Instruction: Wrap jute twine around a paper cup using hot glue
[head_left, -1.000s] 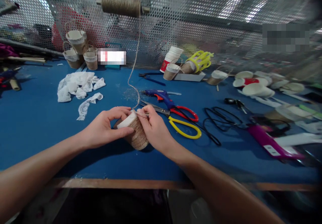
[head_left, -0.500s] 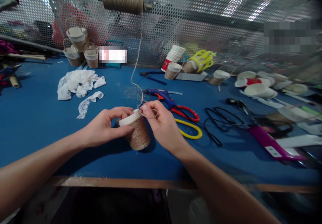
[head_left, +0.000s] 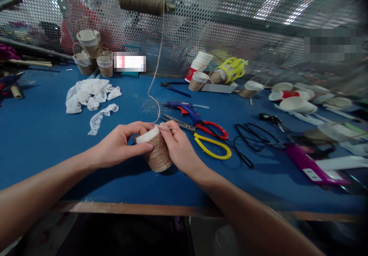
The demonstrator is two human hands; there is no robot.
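Note:
A paper cup (head_left: 159, 154) wound with brown twine is tilted just above or on the blue table; its white rim faces up and left. My left hand (head_left: 122, 143) is closed on its left side, thumb on the outside. My right hand (head_left: 178, 145) pinches twine at the rim's right edge, its fingers also against the cup's side. A strand of twine (head_left: 159, 64) runs down from a spool (head_left: 142, 2) to the cup's rim. Beyond my right hand lie scissors (head_left: 212, 145) with one red and one yellow handle, and a blue glue gun (head_left: 185, 109).
White lace scraps (head_left: 89, 95) lie at the left, with twine-covered baskets (head_left: 105, 65) behind. Pliers (head_left: 176, 88) and stacked paper cups (head_left: 198, 65) stand farther back. At the right are a black cord (head_left: 244, 141), keys (head_left: 273, 120), a purple item (head_left: 313, 166) and loose cups (head_left: 297, 105).
My right hand has moved in against the cup's rim and side, and the twine loop by its fingers no longer shows. My left hand keeps the cup in nearly the same place.

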